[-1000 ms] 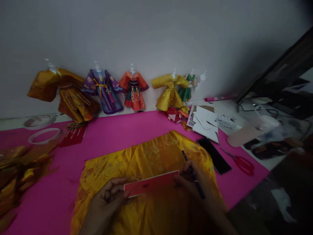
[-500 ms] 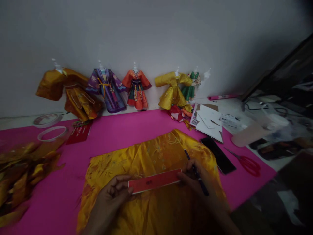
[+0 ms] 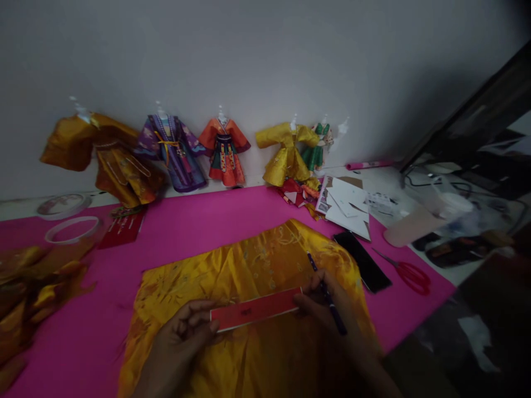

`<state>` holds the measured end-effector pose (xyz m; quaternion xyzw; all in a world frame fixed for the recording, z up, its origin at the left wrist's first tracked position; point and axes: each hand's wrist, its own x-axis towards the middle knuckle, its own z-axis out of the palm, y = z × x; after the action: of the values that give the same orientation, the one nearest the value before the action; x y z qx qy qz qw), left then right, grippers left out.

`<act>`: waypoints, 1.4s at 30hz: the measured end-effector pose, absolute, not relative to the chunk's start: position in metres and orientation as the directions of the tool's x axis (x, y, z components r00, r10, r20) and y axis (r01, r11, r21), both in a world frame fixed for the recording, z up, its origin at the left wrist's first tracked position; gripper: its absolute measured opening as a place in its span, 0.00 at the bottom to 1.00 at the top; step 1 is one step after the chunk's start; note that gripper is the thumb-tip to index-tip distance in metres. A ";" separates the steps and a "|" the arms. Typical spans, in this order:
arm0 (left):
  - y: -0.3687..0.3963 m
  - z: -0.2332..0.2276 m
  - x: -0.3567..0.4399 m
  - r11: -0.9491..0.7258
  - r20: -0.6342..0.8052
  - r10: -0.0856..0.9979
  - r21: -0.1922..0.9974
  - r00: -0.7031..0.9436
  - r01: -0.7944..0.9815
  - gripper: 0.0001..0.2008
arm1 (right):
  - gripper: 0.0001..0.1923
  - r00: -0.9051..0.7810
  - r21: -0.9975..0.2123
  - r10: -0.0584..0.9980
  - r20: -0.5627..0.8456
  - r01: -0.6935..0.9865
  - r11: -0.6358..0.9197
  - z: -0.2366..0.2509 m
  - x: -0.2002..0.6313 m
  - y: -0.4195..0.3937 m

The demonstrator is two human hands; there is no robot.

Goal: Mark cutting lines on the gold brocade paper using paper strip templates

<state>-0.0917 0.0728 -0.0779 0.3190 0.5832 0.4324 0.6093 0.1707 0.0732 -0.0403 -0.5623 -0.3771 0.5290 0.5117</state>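
Between my two hands is a red paper strip (image 3: 256,310) with white edges and a small dark mark in its middle. My left hand (image 3: 185,331) pinches its left end. The thumb and fingers of my right hand (image 3: 321,298) grip the right end, and a dark pencil (image 3: 331,307) is tucked in the same hand, its tip pointing up and away. Beneath both hands lies a gold satin cloth (image 3: 186,276) with a woven pattern, spread out with some creases.
Gold fabric scraps (image 3: 37,298) are heaped at left, near tape rolls (image 3: 72,229). Small dressed doll forms (image 3: 172,149) lean along the wall. On the right lie white paper templates (image 3: 346,202), a black phone-like slab (image 3: 365,262), red-handled scissors (image 3: 410,276) and a bottle (image 3: 415,224). Pink sheeting (image 3: 207,213) covers the table.
The whole scene has shifted slightly left in view as the camera turned a little. Both hands keep the same hold on the strip and pencil.
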 end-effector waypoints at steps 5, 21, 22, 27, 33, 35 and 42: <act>0.069 -0.064 -0.082 0.394 -0.421 0.901 0.894 -0.100 -0.211 0.19 | 0.25 0.167 -0.978 0.968 -0.186 -0.122 -0.167 -0.045 0.172 0.071; 0.070 -0.065 -0.081 0.377 -0.412 0.905 0.892 -0.105 -0.249 0.19 | 0.23 0.165 -0.993 0.979 -0.121 -0.029 -0.118 -0.046 0.172 0.073; 0.070 -0.066 -0.082 0.383 -0.416 0.904 0.889 -0.094 -0.251 0.19 | 0.23 0.157 -0.993 0.980 -0.119 -0.017 -0.117 -0.046 0.172 0.073; 0.073 -0.071 -0.087 0.421 -0.445 0.893 0.878 -0.063 -0.229 0.20 | 0.22 0.156 -0.997 0.984 -0.080 0.000 -0.081 -0.050 0.172 0.073; 0.072 -0.075 -0.088 0.406 -0.426 0.903 0.890 -0.060 -0.207 0.19 | 0.24 0.185 -0.993 0.982 -0.033 0.107 -0.053 -0.045 0.171 0.074; 0.072 -0.077 -0.089 0.409 -0.425 0.904 0.889 -0.039 -0.206 0.19 | 0.25 0.175 -0.990 0.984 -0.032 0.127 -0.055 -0.043 0.171 0.074; 0.074 -0.078 -0.092 0.410 -0.416 0.909 0.891 0.012 -0.197 0.20 | 0.20 0.179 -0.990 0.984 -0.011 0.139 -0.037 -0.050 0.174 0.069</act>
<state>-0.0921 0.0737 -0.0777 0.3234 0.5509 0.4364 0.6336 0.1744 0.0692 -0.0504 -0.5829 -0.4815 0.4227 0.4998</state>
